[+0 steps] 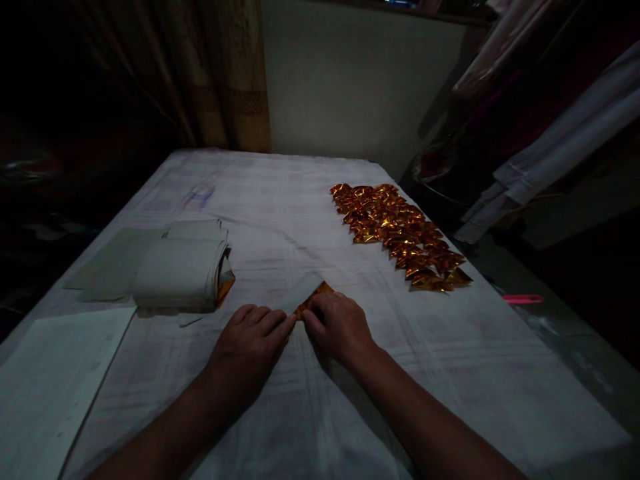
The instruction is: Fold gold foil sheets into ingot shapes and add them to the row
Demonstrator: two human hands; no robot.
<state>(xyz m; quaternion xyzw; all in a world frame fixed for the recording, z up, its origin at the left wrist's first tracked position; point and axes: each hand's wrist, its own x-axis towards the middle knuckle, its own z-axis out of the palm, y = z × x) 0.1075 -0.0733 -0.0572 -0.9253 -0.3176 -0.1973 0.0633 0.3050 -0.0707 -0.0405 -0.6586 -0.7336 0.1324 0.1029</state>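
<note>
A small piece of folded paper, matt pale grey-green on one face and shiny copper-gold foil on the other [303,291], lies slantwise at the near middle of the table, between the two hands. Its pale face forms a smooth slanting band rising to a blunt upper corner, and the foil shows as a narrow, faintly crinkled strip along the lower right edge, catching dull amber light. The right hand [343,325] is at that strip, its fingers curled in and its thumb close to the forefinger, pinching the foil edge. The left hand [253,338] lies palm down at the paper's lower left end, fingers pressed together and slightly bent; whether they grip the paper underneath is hidden. Left of the hands sits a thick, bent-over stack of pale grey-green paper [175,272], with copper-gold foil showing at its right end, beside flat pale sheets [113,267]. Nearer, at the left edge, lies a large whitish sheet [55,380]. To the far right, a cluster of pointed, crinkled copper-gold foil pieces [400,240] runs in a slanting band along the table's edge. A whitish, faintly checked cloth [270,193] covers the table; behind it hang a brownish curtain [227,80] and a plain grey wall [350,87].
</note>
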